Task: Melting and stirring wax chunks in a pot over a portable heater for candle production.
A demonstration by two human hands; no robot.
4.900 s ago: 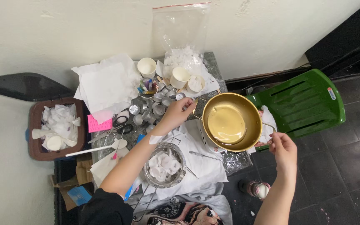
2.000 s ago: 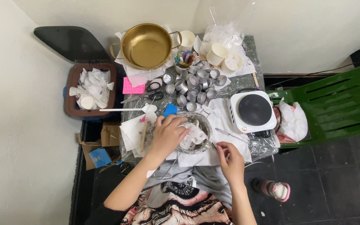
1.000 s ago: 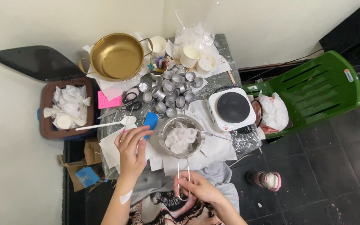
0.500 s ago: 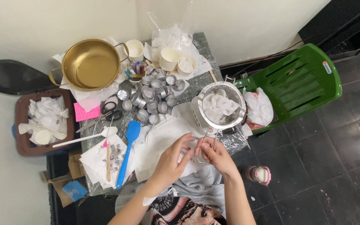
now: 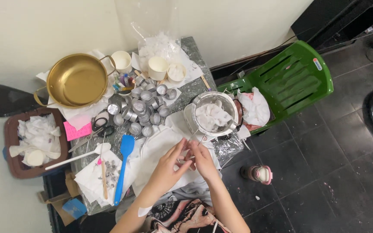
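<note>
Head view: both hands, left hand (image 5: 168, 163) and right hand (image 5: 200, 156), pinched the wire handle (image 5: 194, 139) of the metal strainer (image 5: 213, 114); steadiness mattered, I judged.

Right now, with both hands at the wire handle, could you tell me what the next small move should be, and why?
Probably let go of the wire handle: the round metal strainer of white wax pieces appears to sit level on the white hot plate, and the left hand and right hand meet at the handle's end.

Both hands (image 5: 185, 160) apparently gripping metal strainer (image 5: 213, 115) handle, blue spatula (image 5: 123, 162) nearby
</note>
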